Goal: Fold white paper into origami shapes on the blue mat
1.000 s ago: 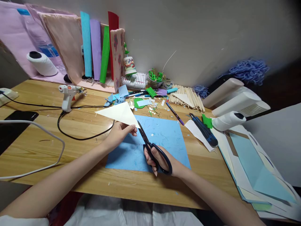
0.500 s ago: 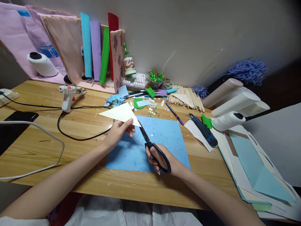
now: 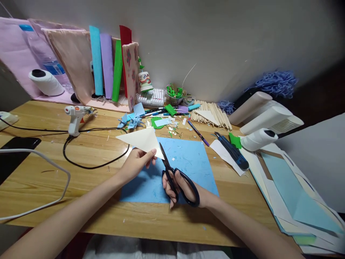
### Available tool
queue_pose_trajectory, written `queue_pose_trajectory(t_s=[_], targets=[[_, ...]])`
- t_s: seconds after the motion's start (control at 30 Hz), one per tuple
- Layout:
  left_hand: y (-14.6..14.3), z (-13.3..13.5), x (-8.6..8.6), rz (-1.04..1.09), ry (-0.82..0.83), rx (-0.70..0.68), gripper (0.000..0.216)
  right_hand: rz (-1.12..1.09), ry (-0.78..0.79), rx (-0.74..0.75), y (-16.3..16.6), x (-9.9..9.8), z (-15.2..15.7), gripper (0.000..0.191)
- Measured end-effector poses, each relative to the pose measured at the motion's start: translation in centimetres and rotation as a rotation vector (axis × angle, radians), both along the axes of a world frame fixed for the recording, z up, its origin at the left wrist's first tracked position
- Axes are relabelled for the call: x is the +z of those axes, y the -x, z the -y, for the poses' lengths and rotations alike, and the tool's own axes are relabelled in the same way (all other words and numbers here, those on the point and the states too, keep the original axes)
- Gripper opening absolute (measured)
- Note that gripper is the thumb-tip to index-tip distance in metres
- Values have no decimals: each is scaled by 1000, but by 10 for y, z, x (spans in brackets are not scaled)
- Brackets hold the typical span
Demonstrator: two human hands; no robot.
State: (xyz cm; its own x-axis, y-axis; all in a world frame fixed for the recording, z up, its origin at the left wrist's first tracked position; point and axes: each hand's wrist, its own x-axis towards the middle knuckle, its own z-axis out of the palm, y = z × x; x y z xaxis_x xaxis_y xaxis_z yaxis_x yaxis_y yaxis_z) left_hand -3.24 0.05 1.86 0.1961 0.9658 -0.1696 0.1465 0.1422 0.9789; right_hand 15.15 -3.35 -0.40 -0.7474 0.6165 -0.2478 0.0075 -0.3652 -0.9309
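Note:
My left hand [image 3: 137, 163] pinches the near corner of a cream paper triangle [image 3: 140, 139] and holds it above the wooden table [image 3: 102, 201]. My right hand [image 3: 185, 189] grips black-handled scissors [image 3: 175, 174], fingers through the loops. The blades point up and away, and their tips meet the triangle's right edge close to my left fingers. Under both hands lies a blue paper sheet [image 3: 188, 158], flat on the table and flecked with small scraps.
A white glue gun [image 3: 74, 117] stands at the left with its black cord [image 3: 88, 163] looping toward me. Wooden sticks [image 3: 210, 113], pens and paper scraps lie at the back. A utility knife [image 3: 233, 151] and stacked papers [image 3: 293, 194] lie right. A phone [image 3: 14, 153] is far left.
The scissors have pulled slightly toward me and the handles have spread a little. The triangle stays in my left hand; the view has tilted a bit.

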Motion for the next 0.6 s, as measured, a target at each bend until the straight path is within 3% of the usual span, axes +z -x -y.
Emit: queue_pose_trajectory(t_s=[0.2, 0.4, 0.6], targets=[[1, 0, -3, -51, 9, -2, 38, 68, -6, -61, 1, 1, 1, 59], [-1, -2, 3, 33, 27, -9, 35, 71, 13, -143, 3, -5, 6, 50], [-1, -1, 2, 98, 49, -29, 37, 20, 44, -168, 11, -11, 9, 58]])
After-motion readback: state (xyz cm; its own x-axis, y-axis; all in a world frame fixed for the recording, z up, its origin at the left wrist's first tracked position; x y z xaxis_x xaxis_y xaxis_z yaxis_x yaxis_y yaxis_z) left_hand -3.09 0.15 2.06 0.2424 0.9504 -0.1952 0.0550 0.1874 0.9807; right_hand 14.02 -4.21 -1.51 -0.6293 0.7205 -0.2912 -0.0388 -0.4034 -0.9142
